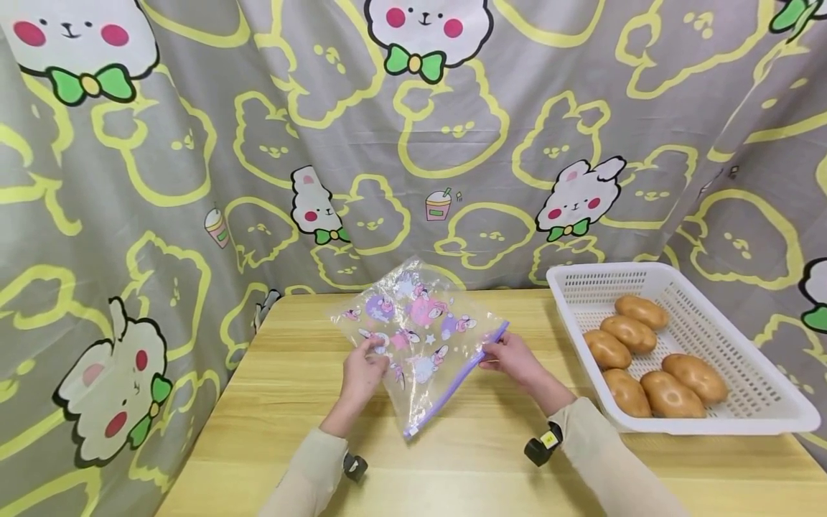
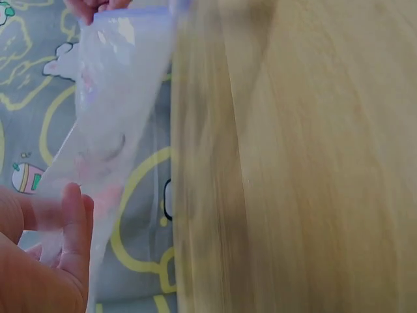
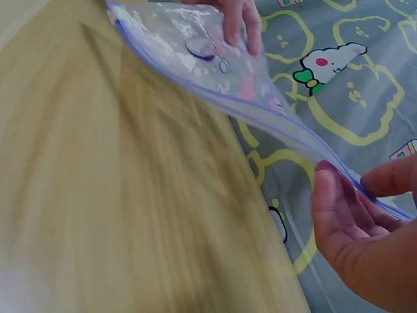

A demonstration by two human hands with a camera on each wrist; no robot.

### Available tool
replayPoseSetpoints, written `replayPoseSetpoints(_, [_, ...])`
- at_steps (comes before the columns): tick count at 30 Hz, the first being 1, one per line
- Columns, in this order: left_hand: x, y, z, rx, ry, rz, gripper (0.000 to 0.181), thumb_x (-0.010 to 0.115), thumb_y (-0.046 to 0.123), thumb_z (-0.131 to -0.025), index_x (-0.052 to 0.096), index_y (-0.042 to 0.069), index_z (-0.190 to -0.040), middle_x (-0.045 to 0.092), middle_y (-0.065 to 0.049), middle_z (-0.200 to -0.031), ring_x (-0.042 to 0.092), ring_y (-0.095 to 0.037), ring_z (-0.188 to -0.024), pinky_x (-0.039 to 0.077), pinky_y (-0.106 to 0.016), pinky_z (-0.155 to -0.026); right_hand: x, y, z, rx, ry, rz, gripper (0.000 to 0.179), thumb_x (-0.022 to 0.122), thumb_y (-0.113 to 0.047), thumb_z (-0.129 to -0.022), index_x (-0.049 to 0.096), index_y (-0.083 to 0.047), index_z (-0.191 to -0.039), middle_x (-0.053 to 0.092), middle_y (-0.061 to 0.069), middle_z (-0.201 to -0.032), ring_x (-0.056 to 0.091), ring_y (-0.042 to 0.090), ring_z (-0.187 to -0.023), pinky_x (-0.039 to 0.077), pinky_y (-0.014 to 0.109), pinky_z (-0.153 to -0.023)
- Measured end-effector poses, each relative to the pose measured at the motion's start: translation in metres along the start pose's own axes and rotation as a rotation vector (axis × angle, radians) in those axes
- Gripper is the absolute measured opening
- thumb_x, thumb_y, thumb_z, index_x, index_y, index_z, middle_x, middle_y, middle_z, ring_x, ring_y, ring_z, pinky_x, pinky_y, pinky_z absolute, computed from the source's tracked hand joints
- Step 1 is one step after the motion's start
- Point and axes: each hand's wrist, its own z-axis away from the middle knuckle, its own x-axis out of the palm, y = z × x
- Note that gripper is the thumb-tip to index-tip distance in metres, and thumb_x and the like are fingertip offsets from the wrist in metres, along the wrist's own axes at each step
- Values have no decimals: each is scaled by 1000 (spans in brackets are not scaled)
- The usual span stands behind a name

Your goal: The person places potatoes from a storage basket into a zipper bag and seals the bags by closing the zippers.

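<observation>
A clear zip bag (image 1: pixel 423 362) printed with pink and purple cartoon figures is held slantwise above the table, its purple zip edge toward the lower right. At one end of that zip strip, my right hand (image 1: pixel 513 359) pinches the edge between thumb and fingers; the right wrist view shows this hand (image 3: pixel 365 228) close up. On the bag's left side, my left hand (image 1: pixel 365 373) holds the plastic edge. Seen from the left wrist, this hand (image 2: pixel 55 254) has its thumb partly behind the film. The bag looks flat, with nothing visible inside.
To the right stands a white plastic basket (image 1: pixel 743 345) with slotted walls, with several brown potatoes (image 1: pixel 672 393) in it. The wooden table (image 1: pixel 271 424) meets a grey patterned curtain (image 1: pixel 478 158) at the back and left.
</observation>
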Motion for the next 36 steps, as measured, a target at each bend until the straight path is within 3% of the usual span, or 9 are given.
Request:
replayPoseSetpoints(8, [-15,-12,-2,-16,99,-44,42,63,-3,-78,57,4,-119,61,-17,-98,58,-14,-58,55,-31,-50,-9,-9,-8,19,42,31,27,44,6,-91,42,18,-115,55,7,-78,56,10,-63,55,22,-63])
replayPoseSetpoints(11, [-21,-16,-3,-26,148,-80,39,64,-2,-78,58,3,-116,59,-14,-92,59,-15,-63,55,-30,-53,-11,-8,-9,23,40,31,25,45,5,-91,43,17,-114,55,7,-77,56,10,-62,54,21,-62])
replayPoseSetpoints(16, [-26,-13,-3,25,189,-218,34,68,3,-79,61,1,-113,53,-10,-86,53,-17,-67,45,-26,-53,-12,-9,-10,16,24,31,17,44,5,-91,45,14,-106,54,6,-75,55,10,-61,54,21,-61])
replayPoseSetpoints(18, [-24,-7,-3,62,157,-242,34,68,2,-79,61,0,-112,53,-11,-87,52,-18,-70,46,-27,-56,-11,-9,-11,15,13,30,12,44,5,-90,46,11,-101,54,6,-74,55,10,-61,54,21,-60])
replayPoseSetpoints(21, [-15,4,0,130,55,-275,30,68,1,-79,61,-1,-108,56,-12,-91,53,-20,-76,50,-29,-63,-10,-11,-12,16,-2,28,11,45,4,-90,46,11,-99,54,6,-73,55,9,-61,53,20,-59])
replayPoseSetpoints(26, [12,29,9,280,-169,-367,17,63,9,-87,64,0,-102,62,-11,-94,59,-21,-82,54,-31,-70,-9,-15,-13,26,-8,9,27,44,3,-91,44,19,-113,55,6,-73,56,9,-61,53,18,-58])
replayPoseSetpoints(29, [28,43,18,342,-267,-444,23,58,19,-92,65,2,-106,65,-10,-97,62,-20,-83,54,-32,-72,-8,-19,-14,35,-18,-18,34,43,3,-92,40,22,-119,55,6,-73,56,9,-63,53,17,-60])
replayPoseSetpoints(32, [45,55,28,351,-313,-547,37,57,32,-93,63,3,-113,65,-12,-105,63,-25,-91,54,-37,-75,-7,-23,-16,40,-28,-51,38,42,3,-92,36,23,-123,54,5,-74,56,9,-64,53,17,-61])
replayPoseSetpoints(36, [65,63,41,331,-315,-716,56,60,48,-87,59,4,-123,61,-15,-115,60,-30,-100,54,-42,-78,-6,-27,-17,57,-32,-81,38,42,3,-93,35,23,-125,52,5,-76,55,9,-65,54,17,-63])
